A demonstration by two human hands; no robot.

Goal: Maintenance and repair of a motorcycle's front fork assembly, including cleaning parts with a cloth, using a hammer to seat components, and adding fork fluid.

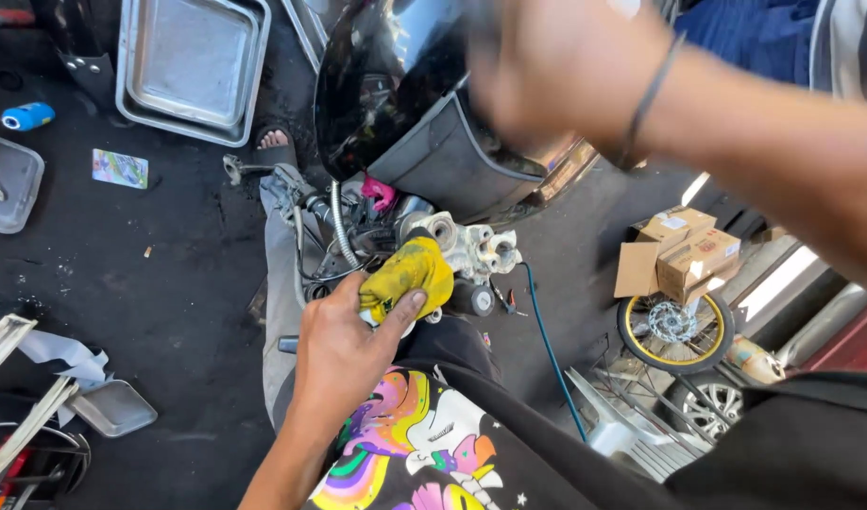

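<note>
**Yellow rag pressed to an engine part**

The left hand (344, 345) pinches a yellow rag (410, 274) between thumb and fingers, holding it against a pale metal engine part (476, 247) near the middle of the scene. The right hand (556, 66) is raised at the far side, blurred, over a dark seat (443, 161); whether it is spread or closed cannot be told. Steel trays (193, 66) lie far left on the floor (150, 283), cardboard boxes (684, 253) and a yellow-rimmed wheel (676, 331) right.

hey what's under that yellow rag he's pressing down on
The left hand presses the yellow rag onto a pale metal engine part, which shows beside it. The surface directly beneath the rag is covered.
</note>
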